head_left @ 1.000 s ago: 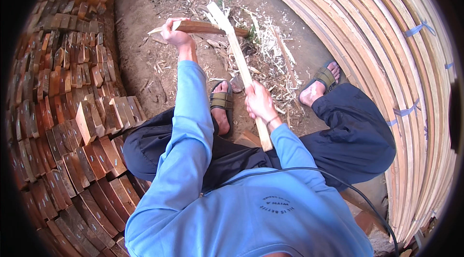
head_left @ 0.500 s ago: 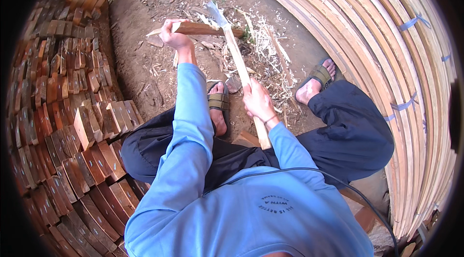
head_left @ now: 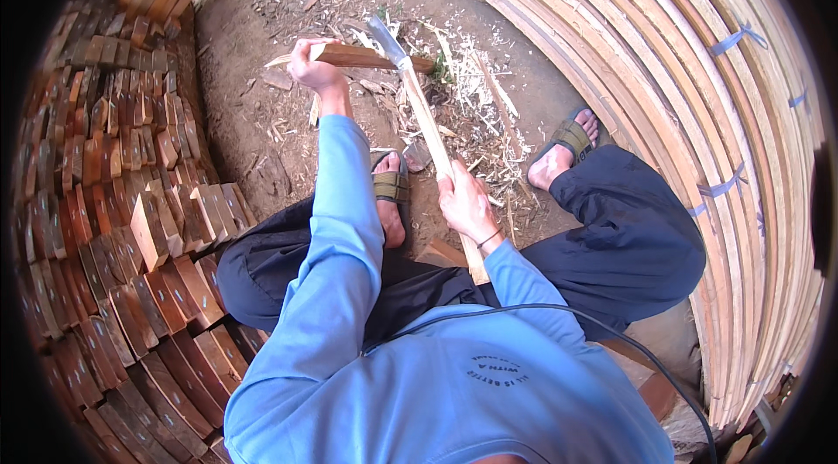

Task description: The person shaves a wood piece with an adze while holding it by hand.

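Wood piece (head_left: 365, 56): I see it lying crosswise, ahead of the feet.
Left hand (head_left: 316, 71): closed on it near its left end.
Bladed tool (head_left: 425, 115): head over the piece; contact I can't tell.
Right hand (head_left: 467, 204): wrapped around its pale handle.
Ground (head_left: 240, 128): strewn with shavings (head_left: 476, 89).
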Demonstrator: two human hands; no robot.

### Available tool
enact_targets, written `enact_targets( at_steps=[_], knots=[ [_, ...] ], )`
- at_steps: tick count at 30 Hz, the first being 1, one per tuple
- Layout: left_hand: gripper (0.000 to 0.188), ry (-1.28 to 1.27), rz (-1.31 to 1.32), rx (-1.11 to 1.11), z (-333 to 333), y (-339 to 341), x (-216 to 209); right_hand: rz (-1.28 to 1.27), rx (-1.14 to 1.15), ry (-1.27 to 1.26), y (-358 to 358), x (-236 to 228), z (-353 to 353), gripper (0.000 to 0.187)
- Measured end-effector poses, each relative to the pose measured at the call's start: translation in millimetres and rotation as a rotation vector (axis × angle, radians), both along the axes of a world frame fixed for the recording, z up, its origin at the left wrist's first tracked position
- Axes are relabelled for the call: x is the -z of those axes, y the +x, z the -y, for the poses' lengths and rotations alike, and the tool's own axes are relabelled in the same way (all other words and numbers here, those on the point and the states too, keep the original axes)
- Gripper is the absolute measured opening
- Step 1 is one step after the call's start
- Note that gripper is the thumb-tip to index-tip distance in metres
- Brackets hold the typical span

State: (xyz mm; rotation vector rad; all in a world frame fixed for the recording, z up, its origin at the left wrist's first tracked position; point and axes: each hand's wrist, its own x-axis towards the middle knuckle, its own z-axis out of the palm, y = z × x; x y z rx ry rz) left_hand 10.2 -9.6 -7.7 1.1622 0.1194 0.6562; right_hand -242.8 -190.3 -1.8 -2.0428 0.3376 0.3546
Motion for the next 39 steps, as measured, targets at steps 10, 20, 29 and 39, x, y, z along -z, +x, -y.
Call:
enact_targets(
  at_steps=[10,20,29,39],
  knots=[
    [0.033,0.025,0.011,0.028,4,-6,0,-0.043,0.011,0.062,-1,-5,1,0.018],
    [0.03,-0.072,-0.042,0.025,-14,0,3,-0.141,0.084,0.272,-9,6,12,0.013],
    [0.024,-0.191,-0.004,0.031,-26,-4,9,-0.04,-0.026,0.035,-40,-26,15,0.023],
    [0.026,-0.19,-0.024,0.025,-29,-1,12,0.053,-0.013,0.029,-46,-35,9,0.017]
  ],
)
